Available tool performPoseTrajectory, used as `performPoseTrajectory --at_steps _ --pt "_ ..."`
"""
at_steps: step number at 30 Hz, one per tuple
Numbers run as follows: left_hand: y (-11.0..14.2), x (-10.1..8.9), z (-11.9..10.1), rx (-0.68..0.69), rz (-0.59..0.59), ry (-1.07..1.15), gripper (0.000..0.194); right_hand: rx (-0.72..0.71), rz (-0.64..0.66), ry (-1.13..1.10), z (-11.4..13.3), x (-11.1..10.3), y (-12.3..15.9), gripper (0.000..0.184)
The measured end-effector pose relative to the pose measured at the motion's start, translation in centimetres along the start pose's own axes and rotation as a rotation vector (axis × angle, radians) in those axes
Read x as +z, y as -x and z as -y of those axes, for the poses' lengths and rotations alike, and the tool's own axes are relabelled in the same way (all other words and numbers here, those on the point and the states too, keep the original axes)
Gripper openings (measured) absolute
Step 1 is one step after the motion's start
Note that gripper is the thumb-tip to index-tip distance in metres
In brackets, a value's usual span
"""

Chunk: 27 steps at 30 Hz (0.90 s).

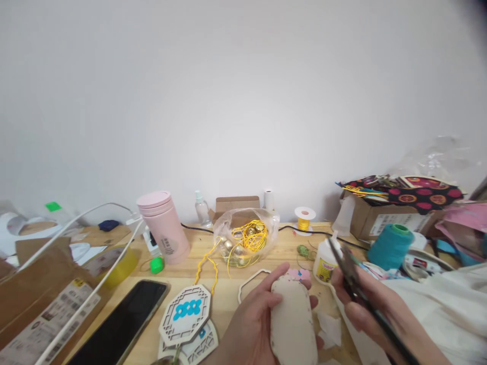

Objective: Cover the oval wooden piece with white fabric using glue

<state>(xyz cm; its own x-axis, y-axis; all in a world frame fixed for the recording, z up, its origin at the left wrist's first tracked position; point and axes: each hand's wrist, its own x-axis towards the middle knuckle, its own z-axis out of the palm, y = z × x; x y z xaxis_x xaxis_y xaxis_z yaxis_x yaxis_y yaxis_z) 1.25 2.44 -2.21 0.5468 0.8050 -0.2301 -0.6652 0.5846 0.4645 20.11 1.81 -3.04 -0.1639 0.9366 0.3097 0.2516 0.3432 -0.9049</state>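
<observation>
My left hand is closed around a flat cream-coloured piece with rounded corners and small marks along its edge. To the right, my right hand grips a dark two-jawed hand tool, its tips parted and pointing up and away. It is blurred, so I cannot tell pliers from scissors. The tool is apart from the cream piece. Left of my left hand lies an octagonal lattice pendant with blue shapes and yellow cord. Just behind the tool's jaws stands a white glue bottle.
A phone, a cardboard box and a pink tumbler are on the left. A clear bag holds gold bells and yellow cord. Teal thread and white cloth lie right.
</observation>
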Motion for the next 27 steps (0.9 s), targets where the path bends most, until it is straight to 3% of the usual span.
performPoseTrajectory --at_steps 3,8,14,20,27 --pt "-0.3 -0.5 0.1 -0.007 -0.003 0.03 0.036 -0.05 -0.013 0.441 0.5 -0.1 0.5 0.014" --pt "-0.8 -0.8 0.4 0.127 -0.14 -0.087 0.03 -0.087 -0.025 0.811 -0.2 0.3 0.4 0.026" --pt "-0.7 -0.1 1.0 0.241 -0.14 -0.298 0.027 -0.072 0.007 0.865 -0.5 0.7 0.3 0.036" --pt "-0.7 -0.3 1.1 0.245 -0.117 -0.506 0.032 -0.036 0.043 0.887 -0.1 1.0 0.4 0.03" --pt "-0.5 -0.2 0.9 0.27 -0.165 -0.563 0.029 -0.069 0.019 0.859 -0.4 1.1 0.5 0.029"
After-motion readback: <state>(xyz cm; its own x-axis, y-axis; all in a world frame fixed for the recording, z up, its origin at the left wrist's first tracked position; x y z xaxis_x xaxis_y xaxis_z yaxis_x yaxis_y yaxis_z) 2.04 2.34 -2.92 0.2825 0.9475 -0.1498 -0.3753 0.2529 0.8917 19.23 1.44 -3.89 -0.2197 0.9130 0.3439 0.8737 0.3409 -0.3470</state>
